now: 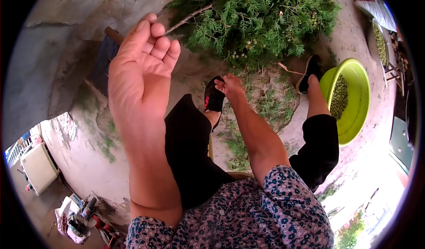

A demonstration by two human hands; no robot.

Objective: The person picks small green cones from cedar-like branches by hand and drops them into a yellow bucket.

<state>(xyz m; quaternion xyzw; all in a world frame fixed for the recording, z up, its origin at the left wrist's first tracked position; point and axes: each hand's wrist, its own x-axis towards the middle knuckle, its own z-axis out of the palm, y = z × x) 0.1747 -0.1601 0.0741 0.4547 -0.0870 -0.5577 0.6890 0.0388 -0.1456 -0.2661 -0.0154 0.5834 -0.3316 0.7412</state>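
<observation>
My left hand (149,49) is raised at upper centre-left, palm toward me, fingers curled and thumb against them; the end of a bare twig (190,17) reaches its fingertips, but whether they grip it I cannot tell. The twig runs into a big heap of green conifer branches (261,23) with small pale cones. My right hand (228,85) is lower, beside my black shoe (212,97), fingers slightly bent and apart, holding nothing visible.
A green plastic tub (356,120) with small green cones stands at right, another pan of cones (380,45) behind it. A dark cloth-covered object (99,69) is left of the heap. A white box (37,169) and assorted clutter (77,218) lie lower left. Loose sprigs (279,107) litter the ground.
</observation>
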